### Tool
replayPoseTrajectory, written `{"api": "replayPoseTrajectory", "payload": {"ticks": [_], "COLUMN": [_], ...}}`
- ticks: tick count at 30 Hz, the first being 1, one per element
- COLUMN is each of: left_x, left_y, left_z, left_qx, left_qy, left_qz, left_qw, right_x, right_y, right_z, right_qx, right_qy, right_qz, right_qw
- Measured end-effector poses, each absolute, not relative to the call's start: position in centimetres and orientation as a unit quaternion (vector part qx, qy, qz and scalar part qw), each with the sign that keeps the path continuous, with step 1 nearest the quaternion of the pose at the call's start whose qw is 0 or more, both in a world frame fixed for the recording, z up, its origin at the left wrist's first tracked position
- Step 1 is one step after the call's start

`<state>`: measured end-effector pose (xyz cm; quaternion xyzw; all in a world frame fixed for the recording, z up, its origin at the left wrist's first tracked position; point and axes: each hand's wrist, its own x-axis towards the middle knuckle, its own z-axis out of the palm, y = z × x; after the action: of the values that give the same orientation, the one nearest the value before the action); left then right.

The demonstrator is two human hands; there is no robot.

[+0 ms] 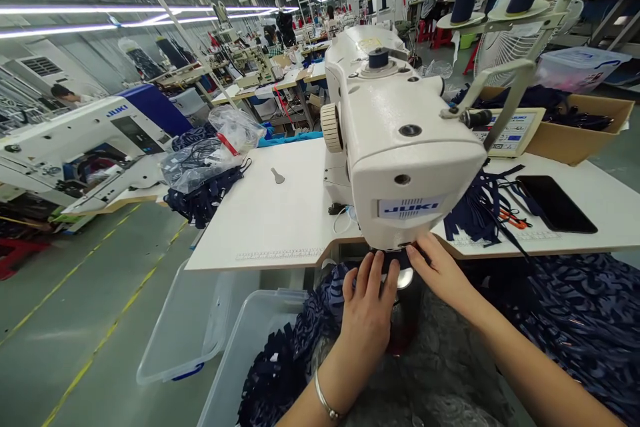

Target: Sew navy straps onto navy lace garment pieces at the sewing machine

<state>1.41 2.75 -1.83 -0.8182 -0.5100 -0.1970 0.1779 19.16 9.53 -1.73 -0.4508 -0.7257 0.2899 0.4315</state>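
Observation:
A white JUKI sewing machine [415, 170] stands before me, its head low over a dark navy fabric piece [399, 257]. My left hand [367, 303] lies on this fabric, fingers stretched forward and slightly apart, just left of the needle area. On the other side, my right hand [437, 270] pinches the fabric's right edge close under the machine head. The needle itself is hidden. Navy patterned fabric [327, 297] hangs down beside my left hand into a clear plastic bin [250, 333].
On the white table [285, 213] lie a small grey metal piece [277, 176], navy strips [473, 207], orange-handled snips [515, 219] and a black phone [557, 203]. A cardboard box [575, 137] stands at right. More patterned fabric [580, 320] spreads below the table's right edge.

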Motion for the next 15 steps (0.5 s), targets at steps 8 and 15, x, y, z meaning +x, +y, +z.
{"api": "replayPoseTrajectory", "payload": {"ticks": [8,15], "left_x": [1.4,-0.5], "left_y": [2.6,0.3], "left_z": [-2.1,-3.6], "left_qx": [-0.826,-0.915], "left_qy": [-0.5,-0.296], "left_qz": [-0.2,-0.263], "left_qw": [0.166,0.084], "right_x": [19.7,22.7], "right_y": [9.1,5.0], "right_z": [-1.8,1.9], "right_qx": [-0.506,-0.391], "right_qy": [-0.675,-0.791], "right_qz": [0.36,0.406], "right_qw": [0.399,0.237]}}
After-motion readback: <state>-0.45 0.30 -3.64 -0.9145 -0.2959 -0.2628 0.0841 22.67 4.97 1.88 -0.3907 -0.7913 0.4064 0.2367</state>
